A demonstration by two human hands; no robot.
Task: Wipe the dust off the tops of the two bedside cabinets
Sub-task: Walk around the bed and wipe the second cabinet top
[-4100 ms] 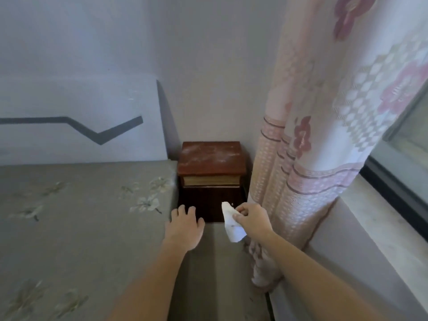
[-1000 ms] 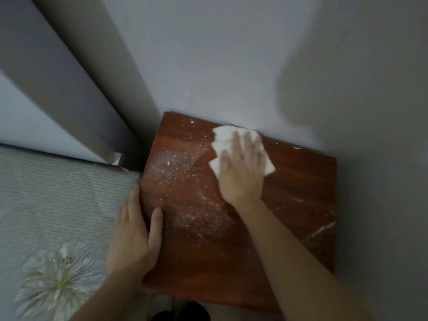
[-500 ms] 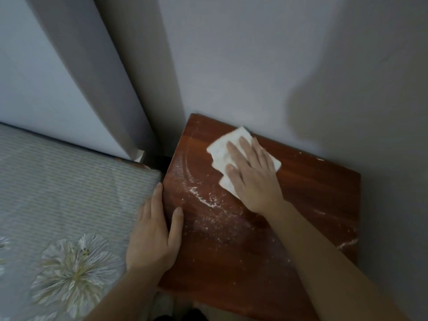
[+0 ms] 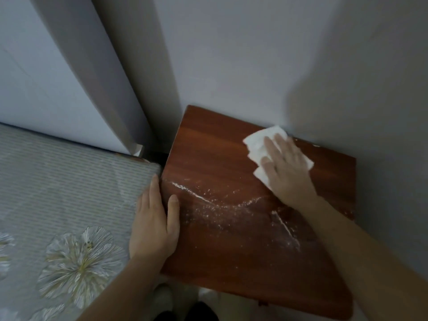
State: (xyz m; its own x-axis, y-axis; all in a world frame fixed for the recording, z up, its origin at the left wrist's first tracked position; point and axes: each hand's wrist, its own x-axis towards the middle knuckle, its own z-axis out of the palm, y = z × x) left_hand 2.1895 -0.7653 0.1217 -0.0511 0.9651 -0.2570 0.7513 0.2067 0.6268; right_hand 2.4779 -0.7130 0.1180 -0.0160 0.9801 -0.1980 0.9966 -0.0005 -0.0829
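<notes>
A reddish-brown wooden bedside cabinet top [image 4: 220,158] fills the middle of the view, standing against the wall. White dust [image 4: 208,200] lies in curved streaks across its middle and near part; the far strip looks clean. My right hand [image 4: 284,167] presses flat, fingers straight, on a folded white tissue [image 4: 257,142] at the far right of the top, close to the wall. My left hand [image 4: 155,223] rests on the cabinet's left edge, thumb on the top and fingers down between cabinet and mattress.
A bed [image 4: 58,193] with a grey flower-patterned cover touches the cabinet's left side. The pale headboard [image 4: 58,77] rises behind it. The grey wall [image 4: 278,66] runs behind and to the right of the cabinet. Dark shoes [image 4: 192,313] show on the floor below.
My right hand has slid the tissue from the far left of the top to the far right along the wall, leaving a clean strip and a dust line. My left hand stays on the edge.
</notes>
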